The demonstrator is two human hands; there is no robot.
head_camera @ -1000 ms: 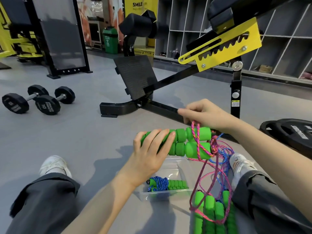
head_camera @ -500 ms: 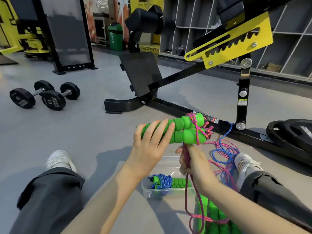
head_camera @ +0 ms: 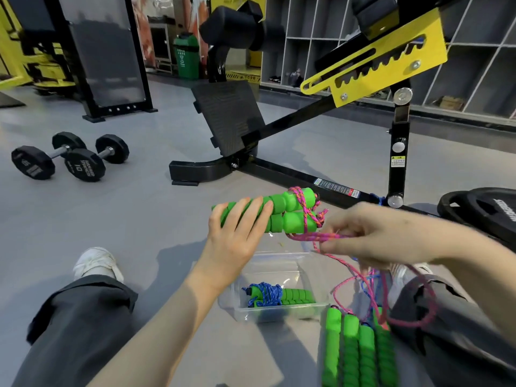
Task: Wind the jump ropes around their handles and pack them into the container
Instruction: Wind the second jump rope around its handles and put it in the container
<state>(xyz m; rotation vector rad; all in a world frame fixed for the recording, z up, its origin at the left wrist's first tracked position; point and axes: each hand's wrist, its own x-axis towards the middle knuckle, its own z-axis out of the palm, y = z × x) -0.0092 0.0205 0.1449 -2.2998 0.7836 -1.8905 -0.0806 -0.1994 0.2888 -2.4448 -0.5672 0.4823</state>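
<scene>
1. Gripping the two green handles [head_camera: 290,213] together, my left hand [head_camera: 234,238] curls its fingers over them.
2. My right hand [head_camera: 371,236] pinches the pink rope [head_camera: 312,237] just beside their wrapped ends.
3. The clear container [head_camera: 268,263] below holds one wound blue rope [head_camera: 265,294].

Single head-worn view, wide-angle, facing forward and down, near the hands [head_camera: 293,241]

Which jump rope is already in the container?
The blue-corded rope, wound round its handles, inside the clear container. The pink rope is partly wound; the other handles lie outside.
</scene>
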